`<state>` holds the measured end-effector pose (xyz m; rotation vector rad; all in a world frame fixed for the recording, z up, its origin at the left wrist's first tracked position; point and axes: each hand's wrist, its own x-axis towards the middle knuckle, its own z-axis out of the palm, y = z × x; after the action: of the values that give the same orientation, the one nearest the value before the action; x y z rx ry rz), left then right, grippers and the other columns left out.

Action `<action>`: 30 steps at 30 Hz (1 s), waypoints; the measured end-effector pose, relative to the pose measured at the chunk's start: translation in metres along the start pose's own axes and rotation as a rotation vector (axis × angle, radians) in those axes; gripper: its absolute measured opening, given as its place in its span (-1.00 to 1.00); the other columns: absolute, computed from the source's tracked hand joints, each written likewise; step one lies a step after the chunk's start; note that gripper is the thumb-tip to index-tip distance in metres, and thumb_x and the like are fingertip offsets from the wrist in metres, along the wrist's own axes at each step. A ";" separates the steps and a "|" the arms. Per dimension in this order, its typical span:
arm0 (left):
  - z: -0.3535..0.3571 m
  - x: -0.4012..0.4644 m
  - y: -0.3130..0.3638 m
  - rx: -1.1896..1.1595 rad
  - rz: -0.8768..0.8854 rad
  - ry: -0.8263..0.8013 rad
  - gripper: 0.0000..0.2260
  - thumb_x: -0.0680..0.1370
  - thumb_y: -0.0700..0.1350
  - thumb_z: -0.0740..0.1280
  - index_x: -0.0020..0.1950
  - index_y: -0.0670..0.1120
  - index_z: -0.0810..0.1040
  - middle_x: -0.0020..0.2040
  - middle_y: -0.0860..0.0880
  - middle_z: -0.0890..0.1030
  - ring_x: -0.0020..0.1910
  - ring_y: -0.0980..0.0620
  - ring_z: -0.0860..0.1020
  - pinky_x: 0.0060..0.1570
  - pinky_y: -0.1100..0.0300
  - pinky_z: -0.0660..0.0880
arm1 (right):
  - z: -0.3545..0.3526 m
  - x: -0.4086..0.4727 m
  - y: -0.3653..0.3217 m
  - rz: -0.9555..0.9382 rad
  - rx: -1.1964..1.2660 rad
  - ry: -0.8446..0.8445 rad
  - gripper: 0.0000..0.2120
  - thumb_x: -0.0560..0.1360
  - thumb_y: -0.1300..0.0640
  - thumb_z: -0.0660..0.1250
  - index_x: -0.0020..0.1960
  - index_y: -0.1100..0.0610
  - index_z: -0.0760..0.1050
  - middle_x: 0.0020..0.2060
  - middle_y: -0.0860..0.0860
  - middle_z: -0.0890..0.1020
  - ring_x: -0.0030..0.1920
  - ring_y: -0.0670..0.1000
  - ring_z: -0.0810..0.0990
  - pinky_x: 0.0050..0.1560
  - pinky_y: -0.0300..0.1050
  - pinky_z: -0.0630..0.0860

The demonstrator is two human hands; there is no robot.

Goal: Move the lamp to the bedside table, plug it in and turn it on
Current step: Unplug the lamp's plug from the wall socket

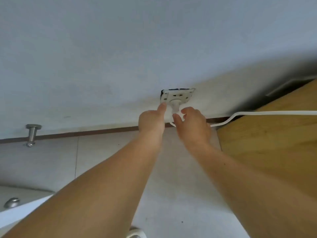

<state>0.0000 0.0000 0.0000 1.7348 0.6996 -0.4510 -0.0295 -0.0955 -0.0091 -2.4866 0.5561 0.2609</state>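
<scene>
A white wall socket [176, 95] sits low on the pale wall, just above the floor. A white plug [175, 107] is pressed against its lower holes. My left hand [151, 120] touches the plug and socket plate from the left with the forefinger stretched out. My right hand [193, 125] pinches the plug from the right. A white cable [257, 113] runs from the plug off to the right edge, past a wooden panel. The lamp itself is out of sight.
A wooden furniture side [274, 143] stands right of the socket. A metal door stop [32, 133] sticks out of the wall at the left. A brown skirting strip [85, 133] meets the grey tiled floor [111, 152]. A white edge shows at bottom left.
</scene>
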 end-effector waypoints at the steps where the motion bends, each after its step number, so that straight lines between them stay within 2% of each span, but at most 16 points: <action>1: 0.002 0.005 0.003 0.023 -0.011 -0.006 -0.66 0.49 0.12 0.25 -0.28 -0.14 0.44 -0.33 -0.08 0.46 -0.27 -0.09 0.44 -0.36 0.17 0.28 | 0.004 0.006 -0.001 -0.011 -0.048 0.009 -0.63 0.52 -0.09 0.15 0.21 0.11 0.42 0.11 0.09 0.55 0.16 0.12 0.47 0.09 0.04 0.33; 4: 0.008 0.020 0.003 0.055 0.012 0.007 -0.63 0.50 0.13 0.24 -0.36 -0.12 0.42 -0.41 -0.02 0.43 -0.41 -0.01 0.40 -0.38 0.19 0.28 | 0.014 0.022 -0.004 -0.032 -0.189 0.037 -0.60 0.52 -0.13 0.09 0.16 0.12 0.44 0.07 0.10 0.56 0.13 0.14 0.47 0.02 0.04 0.28; 9: 0.011 0.023 -0.003 -0.073 0.054 -0.019 -0.71 0.50 0.04 0.28 -0.33 -0.11 0.44 -0.29 -0.10 0.49 -0.27 -0.06 0.44 -0.34 0.21 0.29 | 0.024 0.027 -0.001 -0.087 -0.301 0.086 -0.54 0.55 -0.15 -0.01 0.02 0.17 0.49 -0.05 0.10 0.59 0.02 0.15 0.51 -0.10 0.01 0.21; 12: 0.011 0.020 -0.004 -0.147 0.023 -0.010 -0.74 0.49 -0.04 0.31 -0.40 -0.04 0.48 -0.36 -0.01 0.52 -0.31 0.02 0.48 -0.33 0.27 0.34 | 0.024 0.026 0.000 -0.122 -0.372 0.105 -0.53 0.56 -0.15 -0.03 -0.03 0.17 0.50 -0.10 0.09 0.60 -0.04 0.15 0.52 -0.14 -0.01 0.17; 15: 0.012 0.017 0.000 -0.226 0.007 -0.019 -0.80 0.47 -0.08 0.34 -0.37 -0.01 0.50 -0.36 0.07 0.53 -0.36 0.15 0.49 -0.48 0.43 0.40 | 0.022 0.027 0.000 -0.149 -0.424 0.117 -0.55 0.57 -0.12 -0.03 -0.04 0.18 0.49 -0.13 0.10 0.60 -0.07 0.16 0.53 -0.14 -0.02 0.13; 17: 0.013 0.014 0.001 -0.250 0.028 -0.023 -0.79 0.45 -0.07 0.37 -0.39 -0.02 0.51 -0.45 0.12 0.54 -0.45 0.24 0.49 -0.57 0.55 0.31 | 0.024 0.027 0.000 -0.157 -0.443 0.128 -0.55 0.57 -0.10 -0.05 -0.05 0.18 0.49 -0.13 0.11 0.60 -0.09 0.17 0.53 -0.14 -0.02 0.12; 19: 0.014 0.010 0.001 -0.250 0.048 -0.017 -0.75 0.45 -0.06 0.39 -0.44 -0.02 0.51 -0.59 0.13 0.53 -0.54 0.32 0.46 -0.57 0.56 0.29 | 0.027 0.027 0.000 -0.162 -0.443 0.141 -0.54 0.57 -0.09 -0.07 -0.06 0.19 0.49 -0.14 0.11 0.60 -0.10 0.17 0.53 -0.15 -0.02 0.12; 21: 0.016 0.009 -0.001 -0.239 0.052 0.004 -0.70 0.46 -0.04 0.36 -0.46 -0.08 0.48 -0.58 0.09 0.50 -0.51 0.22 0.46 -0.51 0.47 0.33 | 0.030 0.027 0.002 -0.163 -0.437 0.156 -0.54 0.58 -0.09 -0.07 -0.07 0.19 0.49 -0.15 0.11 0.61 -0.11 0.17 0.53 -0.15 -0.01 0.13; 23: 0.018 0.009 -0.005 -0.228 0.036 0.031 -0.74 0.49 -0.06 0.29 -0.39 -0.11 0.45 -0.43 0.00 0.47 -0.41 0.06 0.42 -0.41 0.30 0.35 | 0.032 0.027 0.003 -0.168 -0.424 0.171 -0.53 0.58 -0.10 -0.07 -0.06 0.19 0.49 -0.14 0.11 0.61 -0.10 0.17 0.53 -0.12 0.00 0.18; 25: 0.022 0.010 -0.011 -0.244 0.010 0.044 -0.76 0.50 -0.12 0.24 -0.38 -0.10 0.45 -0.37 -0.02 0.48 -0.36 0.04 0.42 -0.32 0.22 0.34 | 0.034 0.028 0.005 -0.178 -0.423 0.188 -0.53 0.58 -0.10 -0.07 -0.04 0.19 0.49 -0.12 0.11 0.61 -0.09 0.16 0.52 -0.08 0.02 0.23; 28: 0.029 0.010 -0.017 -0.294 0.017 0.069 -0.78 0.50 -0.16 0.23 -0.36 -0.06 0.46 -0.33 -0.01 0.50 -0.27 0.01 0.46 -0.18 0.13 0.41 | 0.037 0.028 0.008 -0.203 -0.424 0.220 -0.53 0.58 -0.11 -0.09 -0.02 0.17 0.49 -0.13 0.08 0.60 -0.10 0.13 0.51 -0.12 0.00 0.18; 30: 0.036 0.007 -0.023 -0.321 0.073 0.116 -0.82 0.52 -0.17 0.19 -0.18 -0.05 0.56 -0.16 -0.01 0.58 -0.07 0.00 0.52 0.04 0.09 0.45 | 0.039 0.030 0.011 -0.215 -0.415 0.243 -0.53 0.57 -0.11 -0.09 -0.03 0.15 0.49 -0.13 0.07 0.60 -0.11 0.11 0.51 -0.14 -0.02 0.15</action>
<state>-0.0083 -0.0294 -0.0310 1.4843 0.7449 -0.1769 -0.0098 -0.0914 -0.0550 -2.9797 0.3504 -0.0155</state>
